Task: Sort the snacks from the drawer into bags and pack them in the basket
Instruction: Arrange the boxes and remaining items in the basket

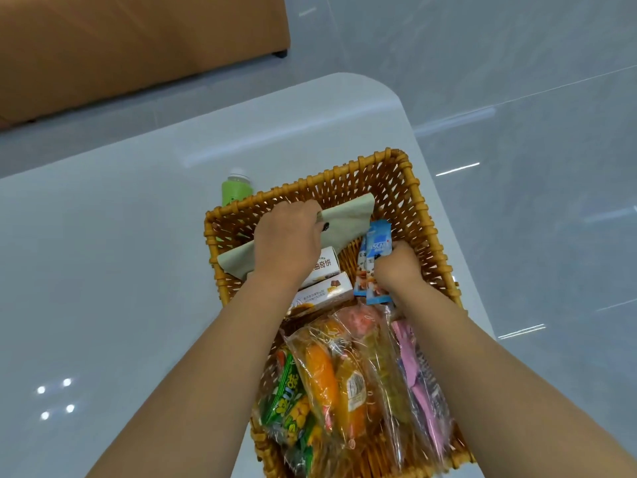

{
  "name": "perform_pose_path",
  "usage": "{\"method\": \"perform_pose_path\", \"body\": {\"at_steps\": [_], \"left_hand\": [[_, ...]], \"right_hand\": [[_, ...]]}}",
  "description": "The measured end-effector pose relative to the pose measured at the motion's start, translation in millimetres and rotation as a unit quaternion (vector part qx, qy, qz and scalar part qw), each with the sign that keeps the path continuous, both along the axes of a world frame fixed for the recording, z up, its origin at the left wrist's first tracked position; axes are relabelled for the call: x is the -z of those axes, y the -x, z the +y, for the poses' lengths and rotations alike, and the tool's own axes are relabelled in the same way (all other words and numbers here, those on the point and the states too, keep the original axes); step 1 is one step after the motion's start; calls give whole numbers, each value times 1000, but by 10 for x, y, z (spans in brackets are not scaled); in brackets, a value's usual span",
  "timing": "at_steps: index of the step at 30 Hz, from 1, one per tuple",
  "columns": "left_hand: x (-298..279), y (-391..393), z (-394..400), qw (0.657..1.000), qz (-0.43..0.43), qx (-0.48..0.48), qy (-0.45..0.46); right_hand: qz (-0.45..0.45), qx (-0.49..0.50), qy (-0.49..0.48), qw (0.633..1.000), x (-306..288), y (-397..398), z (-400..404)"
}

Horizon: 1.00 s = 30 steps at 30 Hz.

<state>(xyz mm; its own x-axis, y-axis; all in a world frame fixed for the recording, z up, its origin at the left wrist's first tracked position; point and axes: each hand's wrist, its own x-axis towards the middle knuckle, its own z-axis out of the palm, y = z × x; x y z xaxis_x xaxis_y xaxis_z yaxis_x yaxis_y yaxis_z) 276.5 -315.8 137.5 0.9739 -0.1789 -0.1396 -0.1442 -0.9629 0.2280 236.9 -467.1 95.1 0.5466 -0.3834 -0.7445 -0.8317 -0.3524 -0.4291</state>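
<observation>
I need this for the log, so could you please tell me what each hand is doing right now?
Left hand: closed, gripping the beige cloth bag in the basket.
Right hand: closed, holding blue sachets.

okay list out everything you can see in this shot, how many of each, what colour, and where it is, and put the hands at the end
basket: one, golden-brown wicker, on the table, near its right edge
table: one, glossy pale grey, fills the middle of the view
cloth bag: one, beige, across the far part of the basket
snack boxes: two, white, in the middle of the basket
coffee sachets: a few, blue, by the right wall of the basket
clear snack bags: several, orange, green and pink contents, near end of the basket
bottle: one, green, on the table behind the basket
sofa: one, tan, top left
left hand: grips the cloth bag
right hand: fingers hold the coffee sachets
</observation>
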Motion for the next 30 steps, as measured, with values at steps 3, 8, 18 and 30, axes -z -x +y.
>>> {"method": "perform_pose_path", "body": {"at_steps": [3,8,18,30], "left_hand": [[1,6,-17,1000,2,-7,4],[9,-24,16,1000,12,0,8],[33,-18,29,999,5,7,35],[-327,-32,599,846,-110,-372,367]], "right_hand": [[23,-27,9,999,121,-24,-8],[91,-239,119,959,63,-66,-61],[88,-314,71,943,150,-7,-91],[59,-241,163,955,-309,-17,19]]}}
